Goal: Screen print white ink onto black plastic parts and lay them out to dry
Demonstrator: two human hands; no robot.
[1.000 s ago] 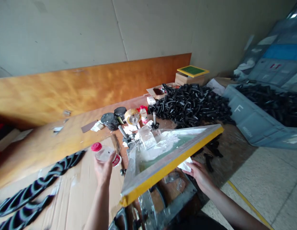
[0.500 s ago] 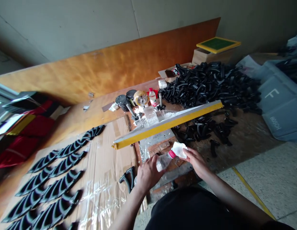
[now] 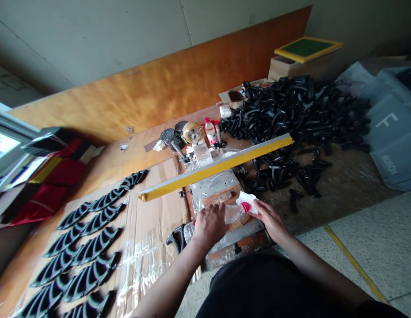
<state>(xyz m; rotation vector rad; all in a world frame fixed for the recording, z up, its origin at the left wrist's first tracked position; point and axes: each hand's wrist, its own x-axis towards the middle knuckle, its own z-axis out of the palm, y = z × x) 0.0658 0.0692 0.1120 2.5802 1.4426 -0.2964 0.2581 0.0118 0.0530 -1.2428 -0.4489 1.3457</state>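
A clear plastic bottle [image 3: 232, 213] with a red cap lies tilted in my left hand [image 3: 210, 224], whose fingers wrap round its middle. Its capped end points right, against a white cloth or tissue [image 3: 247, 201]. My right hand [image 3: 269, 217] pinches that white piece between thumb and fingers, right beside the cap. Below both hands is a worn work board with a brown block [image 3: 222, 196] on it. Two black curved handle-like parts [image 3: 176, 238] rest on the cardboard [image 3: 164, 190] left of my left hand, partly covered by the bottle's base.
A yellow and grey bar [image 3: 215, 168] spans the area beyond my hands. Black parts stand in rows [image 3: 93, 274] at left and lie piled [image 3: 291, 110] at right. Behind the bar are another bottle [image 3: 210, 132], a tape roll [image 3: 192, 132] and a dark can [image 3: 168, 138]. A grey bin [image 3: 396, 141] stands far right.
The bottle's capped end has come up slightly and now presses into the white piece. Both hands stay close together; the whole view has shifted a little.
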